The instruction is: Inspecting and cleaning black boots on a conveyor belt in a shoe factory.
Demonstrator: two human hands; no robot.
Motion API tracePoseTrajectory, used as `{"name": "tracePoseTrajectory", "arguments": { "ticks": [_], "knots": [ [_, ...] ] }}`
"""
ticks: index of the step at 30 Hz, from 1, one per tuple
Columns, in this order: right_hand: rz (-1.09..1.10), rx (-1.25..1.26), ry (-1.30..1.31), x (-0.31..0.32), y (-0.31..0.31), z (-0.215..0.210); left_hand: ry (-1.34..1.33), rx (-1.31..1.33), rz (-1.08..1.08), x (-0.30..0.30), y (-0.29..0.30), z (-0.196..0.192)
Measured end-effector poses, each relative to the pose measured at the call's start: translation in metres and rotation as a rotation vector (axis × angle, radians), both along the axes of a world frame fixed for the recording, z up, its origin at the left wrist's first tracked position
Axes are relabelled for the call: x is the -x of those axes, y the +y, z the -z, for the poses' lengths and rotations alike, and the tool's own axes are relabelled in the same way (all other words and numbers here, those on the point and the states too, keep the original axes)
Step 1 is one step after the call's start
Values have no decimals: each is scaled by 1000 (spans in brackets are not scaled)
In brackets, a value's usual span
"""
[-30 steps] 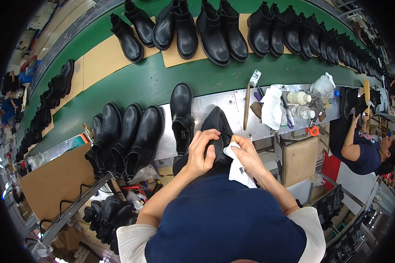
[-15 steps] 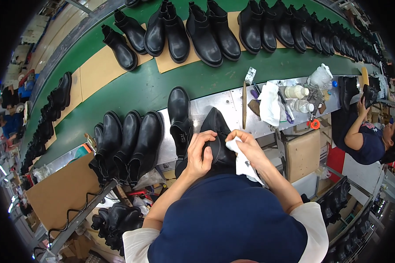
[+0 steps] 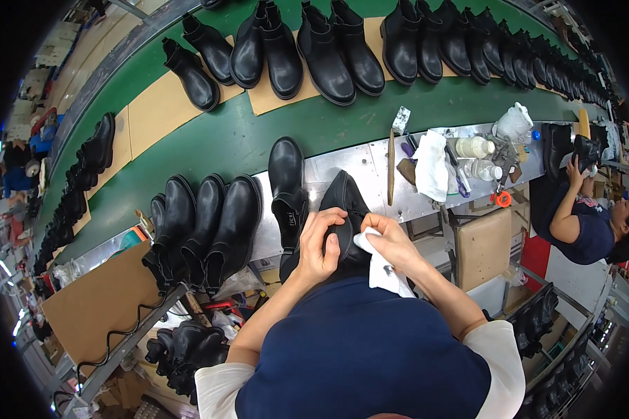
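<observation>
A black ankle boot [image 3: 341, 194] leans against my body at the bench edge, its upper part partly covered by my hands. My left hand [image 3: 319, 244] is closed around the left side of this boot, fingers curled over it. On the other side, my right hand [image 3: 393, 246] pinches a folded white cloth [image 3: 386, 278] with a dark smudge; its bunched end is at the boot, though contact is hard to make out. Just left of it, another black boot [image 3: 286, 171] stands on the metal bench top [image 3: 379, 160], with several more boots [image 3: 229, 223] further left.
Rows of black boots [image 3: 326, 59] line cardboard on the green table [image 3: 314, 119]. To the right lie a white rag [image 3: 432, 167], plastic bottles [image 3: 476, 146], a wooden stick [image 3: 391, 167] and orange-handled scissors [image 3: 501, 199]. A co-worker [image 3: 576, 227] at far right handles a boot.
My right hand has shifted slightly left and down with the cloth, whose bunched end sits lower on the boot. The left hand keeps its place. The co-worker's hands have moved a little.
</observation>
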State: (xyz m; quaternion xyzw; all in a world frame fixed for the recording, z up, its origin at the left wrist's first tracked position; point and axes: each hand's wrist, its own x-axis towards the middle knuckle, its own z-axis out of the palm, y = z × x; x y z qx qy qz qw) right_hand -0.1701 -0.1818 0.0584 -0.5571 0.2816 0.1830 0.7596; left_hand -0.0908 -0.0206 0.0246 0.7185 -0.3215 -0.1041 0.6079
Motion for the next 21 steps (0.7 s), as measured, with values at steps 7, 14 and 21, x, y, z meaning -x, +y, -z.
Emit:
{"name": "tracePoseTrajectory", "arguments": {
  "ticks": [7, 14, 21],
  "knots": [
    [39, -2, 18, -3, 2, 1, 6, -16, 1, 0, -1, -2],
    [-17, 97, -9, -3, 5, -6, 3, -12, 4, 0, -1, -3],
    [-101, 180, -63, 0, 7, -7, 0, -17, 6, -1, 1, -3]
  ]
}}
